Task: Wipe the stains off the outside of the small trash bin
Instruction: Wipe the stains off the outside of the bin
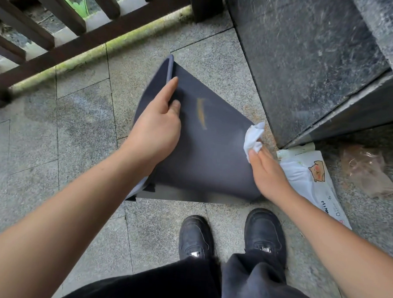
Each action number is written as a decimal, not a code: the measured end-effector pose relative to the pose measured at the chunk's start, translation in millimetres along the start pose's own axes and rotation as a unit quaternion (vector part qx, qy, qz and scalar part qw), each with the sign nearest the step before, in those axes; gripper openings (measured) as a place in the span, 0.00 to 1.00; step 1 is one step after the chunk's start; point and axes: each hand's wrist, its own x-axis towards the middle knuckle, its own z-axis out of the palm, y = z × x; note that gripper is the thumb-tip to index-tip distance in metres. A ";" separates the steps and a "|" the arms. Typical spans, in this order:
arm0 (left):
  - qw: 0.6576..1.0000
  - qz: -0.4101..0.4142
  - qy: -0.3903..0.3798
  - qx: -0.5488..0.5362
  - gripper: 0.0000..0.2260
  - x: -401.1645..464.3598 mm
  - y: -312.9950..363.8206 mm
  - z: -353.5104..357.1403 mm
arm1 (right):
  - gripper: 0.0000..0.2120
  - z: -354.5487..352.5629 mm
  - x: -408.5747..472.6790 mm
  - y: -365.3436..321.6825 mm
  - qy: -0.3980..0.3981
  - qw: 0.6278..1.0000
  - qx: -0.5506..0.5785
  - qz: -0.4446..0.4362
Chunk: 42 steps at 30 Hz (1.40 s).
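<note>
The small dark navy trash bin [204, 158] lies tipped on the stone floor, its side wall facing up. A yellowish-brown smear [201, 113] runs down that wall. My left hand [157, 124] grips the bin's rim, fingers over the edge and thumb on the outer wall. My right hand [266, 172] is at the bin's right edge, pinching a crumpled white wipe [253, 135] that touches the bin's right side, apart from the smear.
A pack of wet wipes [313, 183] lies on the floor right of the bin. A dark stone pillar [307, 63] rises at the back right, a dark wooden railing [72, 42] at the back left. A crumpled clear plastic bag [365, 172] lies far right. My black shoes [230, 238] stand just below the bin.
</note>
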 end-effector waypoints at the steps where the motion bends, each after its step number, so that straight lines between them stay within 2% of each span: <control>1: 1.000 0.002 -0.002 0.004 0.21 0.4 0.9 0.1 | 0.24 3.0 0.1 -0.5 0.007 1.000 0.005 0.006; 3: 1.000 0.003 -0.006 0.002 0.21 -0.3 0.4 0.1 | 0.23 8.6 -2.3 -6.2 0.029 0.999 0.013 0.014; 5: 1.000 0.005 -0.007 -0.004 0.21 -2.1 -1.3 1.2 | 0.22 13.7 -7.4 -16.5 0.052 0.998 0.012 -0.013; 8: 1.000 0.015 -0.009 0.004 0.21 -1.6 -2.2 3.9 | 0.20 20.8 -20.7 -50.3 0.046 0.989 0.030 -0.140; 12: 0.999 0.035 -0.020 0.004 0.21 -1.3 -2.4 5.8 | 0.16 42.7 -45.0 -97.4 -0.007 0.950 0.033 -0.312; 15: 0.999 0.037 -0.025 -0.006 0.20 -0.5 -3.4 4.6 | 0.21 49.8 -40.8 -105.7 -0.029 0.929 0.008 -0.370; 18: 0.999 0.043 -0.031 0.003 0.20 -1.0 -4.9 2.0 | 0.22 41.1 -12.1 -99.6 -0.023 0.945 0.000 -0.325; 22: 0.999 0.030 -0.026 0.005 0.20 -3.1 -6.2 1.6 | 0.22 28.7 16.9 -65.4 0.027 0.989 0.047 -0.134; 25: 1.000 0.025 -0.017 0.006 0.20 -3.0 -3.6 4.6 | 0.26 14.4 26.5 -34.9 0.027 0.998 0.049 -0.018; 28: 0.999 0.026 -0.023 0.008 0.20 -1.9 -1.6 5.7 | 0.22 8.5 30.3 -24.1 0.013 0.997 0.062 0.050; 32: 0.999 0.030 -0.027 0.011 0.20 -2.1 -1.8 3.7 | 0.16 16.7 4.0 -32.3 0.042 0.994 0.093 0.032; 36: 0.999 0.035 -0.029 0.018 0.20 -0.8 -3.6 2.7 | 0.29 30.3 -40.0 -43.0 0.021 0.994 0.102 -0.024; 39: 0.998 0.044 -0.034 0.025 0.20 -1.8 -6.3 1.5 | 0.27 42.2 -61.9 -46.5 -0.005 0.991 0.098 -0.092; 42: 0.998 0.043 -0.036 0.026 0.20 -1.0 -8.2 -0.9 | 0.26 40.3 -58.9 -42.2 -0.020 0.988 0.108 -0.112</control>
